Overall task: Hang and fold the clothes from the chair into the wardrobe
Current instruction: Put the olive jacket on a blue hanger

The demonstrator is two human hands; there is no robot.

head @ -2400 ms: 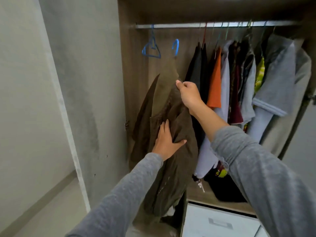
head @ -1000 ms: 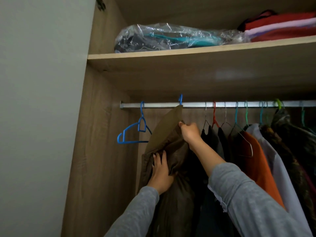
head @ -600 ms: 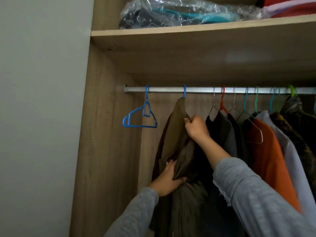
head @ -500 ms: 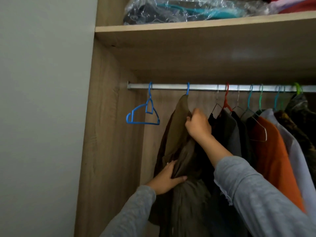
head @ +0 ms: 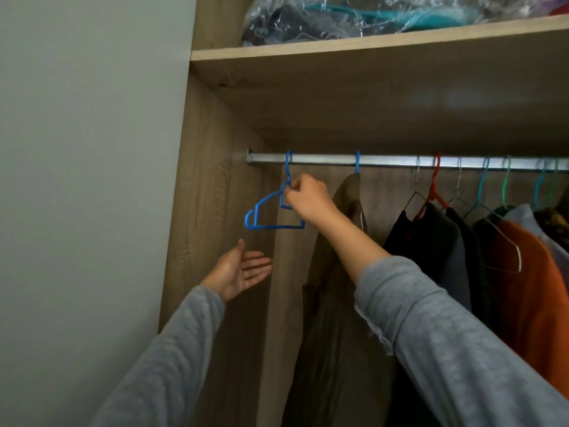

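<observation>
On the metal rail point(head: 323, 159), a thin blue plastic hanger point(head: 271, 211) is pinched by the right hand point(head: 306, 197); the left hand point(head: 237, 271) is held spread, palm up.

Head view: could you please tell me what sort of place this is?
Probably a wardrobe: a metal rail carries hung clothes, a shelf above holds a plastic-wrapped bundle, and the right hand grips a blue hanger.

An empty hanger point(head: 274, 226) hangs on the rail point(head: 385, 159) left of the jacket point(head: 338, 334) (other garments point(head: 529, 303) further right).

Plastic-wrapped bundle point(head: 369, 18), pale wall point(head: 92, 149)
</observation>
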